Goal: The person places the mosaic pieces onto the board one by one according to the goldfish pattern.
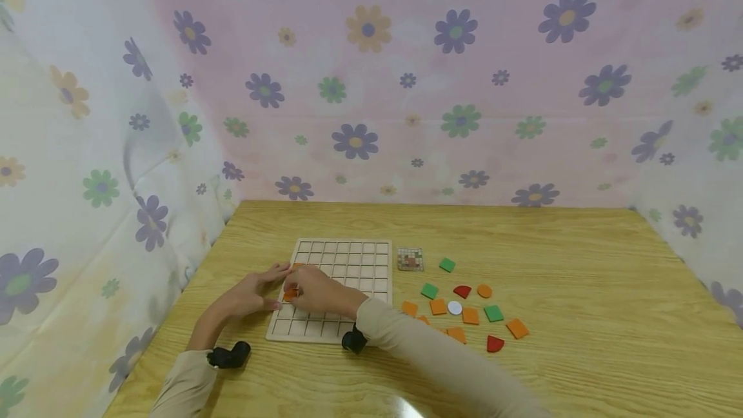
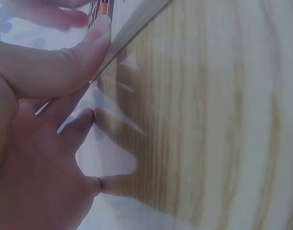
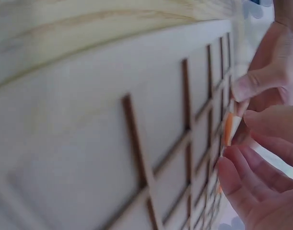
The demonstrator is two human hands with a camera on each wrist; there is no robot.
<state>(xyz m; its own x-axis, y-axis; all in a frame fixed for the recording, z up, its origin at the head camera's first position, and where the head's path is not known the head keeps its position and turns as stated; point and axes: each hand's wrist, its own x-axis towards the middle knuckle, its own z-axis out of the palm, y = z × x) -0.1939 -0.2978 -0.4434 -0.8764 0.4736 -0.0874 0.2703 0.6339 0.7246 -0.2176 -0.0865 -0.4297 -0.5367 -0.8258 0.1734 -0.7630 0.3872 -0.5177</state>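
Note:
A pale wooden grid board [image 1: 360, 273] lies on the table with both hands at its left side. My right hand [image 1: 316, 290] reaches across it, the fingertips pinching an orange square tile [image 3: 228, 128] at the leftmost cells. Another orange tile [image 1: 297, 266] shows just beyond, partly covered by the fingers. My left hand [image 1: 251, 293] rests at the board's left edge with its fingers spread. In the left wrist view, the left thumb [image 2: 96, 45] lies by the board's edge, near an orange tile. The left hand holds nothing visible.
Right of the board lies a small patterned card [image 1: 410, 259]. Loose pieces are scattered beyond the right forearm: green squares [image 1: 429, 290], orange squares [image 1: 471, 316], red quarter-round pieces [image 1: 495, 344], an orange disc [image 1: 484, 291] and a white disc [image 1: 455, 308]. Flowered cloth surrounds the table.

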